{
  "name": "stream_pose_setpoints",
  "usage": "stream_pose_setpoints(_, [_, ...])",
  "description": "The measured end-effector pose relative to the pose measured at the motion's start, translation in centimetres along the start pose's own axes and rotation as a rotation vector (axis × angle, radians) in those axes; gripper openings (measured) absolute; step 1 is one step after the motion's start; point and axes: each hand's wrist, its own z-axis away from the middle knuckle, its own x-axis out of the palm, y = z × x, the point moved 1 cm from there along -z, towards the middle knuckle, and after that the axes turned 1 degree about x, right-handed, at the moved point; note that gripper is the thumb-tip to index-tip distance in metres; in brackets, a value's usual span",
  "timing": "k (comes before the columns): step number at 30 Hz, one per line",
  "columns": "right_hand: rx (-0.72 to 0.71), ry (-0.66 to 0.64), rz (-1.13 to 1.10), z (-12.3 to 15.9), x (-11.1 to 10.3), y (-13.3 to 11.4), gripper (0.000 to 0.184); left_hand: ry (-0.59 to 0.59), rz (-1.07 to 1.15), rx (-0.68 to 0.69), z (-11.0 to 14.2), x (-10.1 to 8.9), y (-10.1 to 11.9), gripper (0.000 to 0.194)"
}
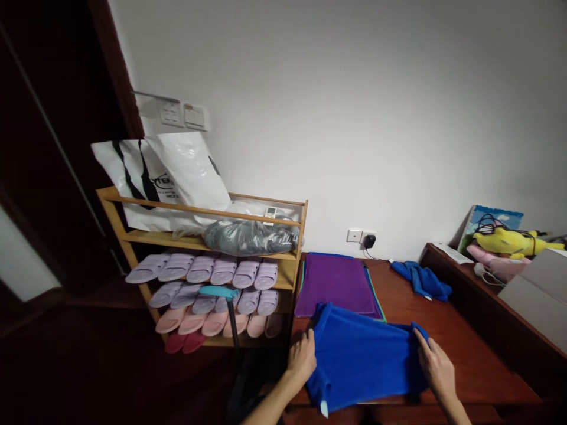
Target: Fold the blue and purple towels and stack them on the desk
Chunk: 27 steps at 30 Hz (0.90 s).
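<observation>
The left hand (pixel 302 357) pinches the left edge of a blue cloth (pixel 367 357), and the right hand (pixel 437 363) has its fingers closed on the upper right corner. Gripped at opposite sides, the cloth is drawn fairly taut between them, probably to keep its middle smooth; its lower left part, with a white tag (pixel 324 408), droops loose. It is at the near edge of the tabletop (pixel 482 360); whether its middle rests there, I cannot tell.

Just beyond, a purple cloth (pixel 336 283) lies flat over others whose blue and green edges peek out, the shared outline suggesting a tidy pile. Farther right, a second blue cloth (pixel 423 280) sits crumpled, apart from the pile, so seemingly not smoothed out. Behind, a black plug (pixel 369 241) fills a wall socket, its cord reaching the tabletop.
</observation>
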Motion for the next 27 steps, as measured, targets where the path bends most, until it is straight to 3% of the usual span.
stream_pose_setpoints(3, [0.081, -0.053, 0.073, 0.8, 0.4, 2.2, 0.053, -0.007, 0.044, -0.047, 0.1, -0.7, -1.2, 0.068])
stream_pose_setpoints(5, [0.149, -0.097, 0.104, 1.8, 1.4, 1.8, 0.052, 0.067, 0.037, -0.067, 0.8, -0.9, -1.3, 0.068])
stream_pose_setpoints(8, [0.158, -0.058, 0.074, 3.2, 2.8, -2.7, 0.054, 0.215, 0.008, 0.090, 2.0, 0.0, 0.3, 0.072])
stream_pose_setpoints(11, [-0.046, -0.133, -0.112, 3.9, 3.7, -9.5, 0.055, 0.157, -0.007, 0.437, 2.1, 2.1, 3.1, 0.067])
stream_pose_setpoints(12, [-0.074, -0.181, -0.165, 4.1, 3.9, -11.3, 0.056, 0.115, -0.023, 0.492, 1.8, 2.9, 3.7, 0.064])
stream_pose_setpoints(15, [-0.030, -0.277, -0.239, 4.3, 4.4, -13.6, 0.061, 0.055, -0.096, 0.398, 0.6, 3.9, 3.3, 0.055])
stream_pose_setpoints(17, [0.011, -0.302, -0.244, 4.5, 4.7, -12.7, 0.063, 0.061, -0.137, 0.296, 0.1, 3.4, 1.5, 0.054])
stream_pose_setpoints(22, [0.082, -0.310, -0.204, 5.0, 5.6, -7.5, 0.065, 0.084, -0.143, 0.056, 0.5, 0.9, -3.4, 0.059])
stream_pose_setpoints(27, [0.183, -0.330, -0.125, 4.9, 6.2, -2.4, 0.062, 0.045, 0.034, -0.045, 0.1, 0.4, -5.7, 0.064])
